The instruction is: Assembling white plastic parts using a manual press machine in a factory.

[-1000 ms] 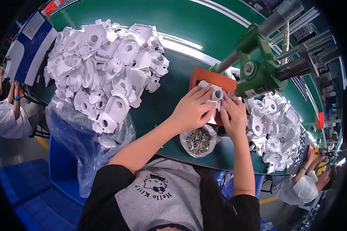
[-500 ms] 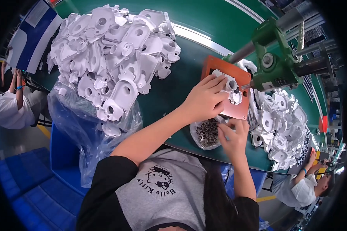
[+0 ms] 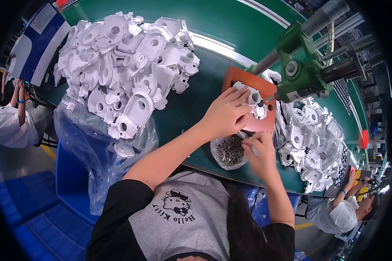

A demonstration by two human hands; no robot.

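Observation:
My left hand [image 3: 226, 112] is closed on a white plastic housing [image 3: 259, 111], its fingers bent over the left side of the part. The housing lies on an orange plate [image 3: 234, 75], below the tip of a green press [image 3: 302, 65]. My right hand [image 3: 262, 157] is just right of a clear plastic-lined container full of thin metal pins [image 3: 230, 150]. Its thumb and forefinger are pinched together; whatever may be between them is too small to make out.
Heaped on the green table [image 3: 174, 126] at the left is a big pile of white housings [image 3: 126, 65]. A smaller pile of housings [image 3: 311, 143] sits to the right. Clear film hangs over a blue bin [image 3: 69, 174]. Other people work at both sides.
The view has shifted slightly. My left hand stays on the white housing, and my right hand is still pinched beside the pins, with little movement.

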